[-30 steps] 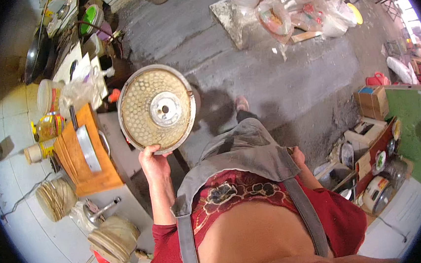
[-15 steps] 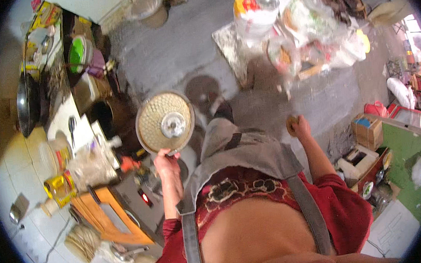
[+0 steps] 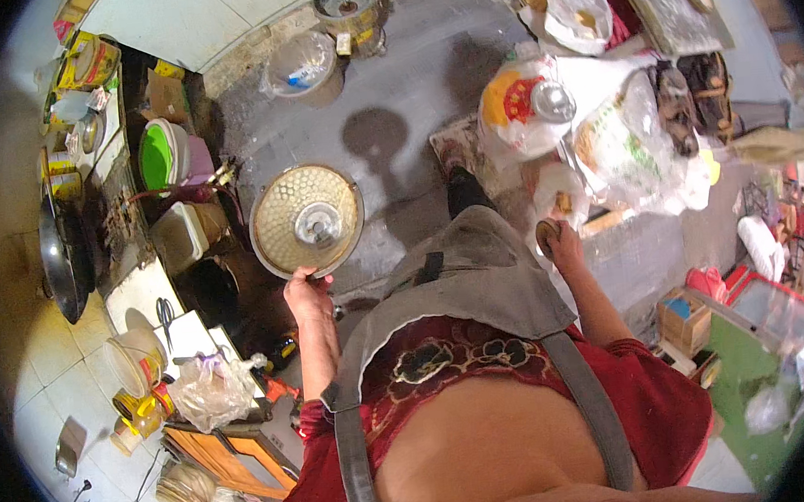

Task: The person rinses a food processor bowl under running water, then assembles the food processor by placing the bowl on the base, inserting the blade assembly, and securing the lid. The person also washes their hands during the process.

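My left hand [image 3: 309, 298] grips the near rim of a round metal pan [image 3: 277, 218] with a honeycomb-patterned inside. A small shiny round piece [image 3: 318, 225] sits off-centre in the pan; I cannot tell whether it is loose or fixed. My right hand [image 3: 565, 242], lower at my right side, is closed around a small round brown object [image 3: 545, 233] whose kind I cannot make out. Just beyond that hand stands a low table piled with plastic bags [image 3: 625, 144].
At left a counter carries scissors [image 3: 165, 319], a clear tub [image 3: 135, 360] and a bagged bundle [image 3: 213, 390]. A green-lined bucket [image 3: 159, 157] and a wok [image 3: 64, 249] are farther up. Ahead, a bag-covered tub [image 3: 303, 68] and a small round stove [image 3: 348, 14] stand by the wall.
I have stepped forward, and the bag-laden table now appears closer to my right hand. Both hands still hold the same things, the pan at a similar height.
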`<state>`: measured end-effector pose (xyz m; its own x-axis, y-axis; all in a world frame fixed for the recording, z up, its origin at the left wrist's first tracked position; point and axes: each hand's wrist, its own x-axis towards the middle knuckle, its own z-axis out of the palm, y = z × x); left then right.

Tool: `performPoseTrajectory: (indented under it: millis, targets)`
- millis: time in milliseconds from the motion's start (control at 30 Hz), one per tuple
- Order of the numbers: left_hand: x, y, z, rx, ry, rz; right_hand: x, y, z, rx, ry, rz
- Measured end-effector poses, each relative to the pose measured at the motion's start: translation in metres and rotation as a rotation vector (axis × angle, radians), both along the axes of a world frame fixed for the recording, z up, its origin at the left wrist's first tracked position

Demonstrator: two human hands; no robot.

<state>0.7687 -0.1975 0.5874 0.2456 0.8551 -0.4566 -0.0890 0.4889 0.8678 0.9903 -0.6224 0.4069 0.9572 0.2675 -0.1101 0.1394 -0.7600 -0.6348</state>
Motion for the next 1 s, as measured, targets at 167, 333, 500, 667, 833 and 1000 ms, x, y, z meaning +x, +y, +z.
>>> performPoseTrajectory:
  millis: [167,333,500,667,833,1000]
  targets:
    - [0.085,0.044,0.018,-0.035,0.056,0.068,0.158,0.111,0.033,0.044,-0.015,0.07]
    - [0.162,0.083,0.035,-0.056,0.113,0.14,0.275,0.203,0.075,0.15,-0.04,0.163]
    - [0.242,0.146,0.01,-0.141,0.173,0.197,0.354,0.283,0.083,0.276,0.165,0.041]
    - [0.337,0.235,-0.033,-0.24,0.133,0.146,0.404,0.357,0.088,0.633,0.448,-0.188]
    - [0.402,0.289,-0.046,-0.292,0.22,0.148,0.453,0.434,0.097,0.721,0.715,-0.111]
    - [0.429,0.308,-0.064,-0.409,0.287,0.259,0.506,0.512,0.046,0.527,0.825,-0.004]
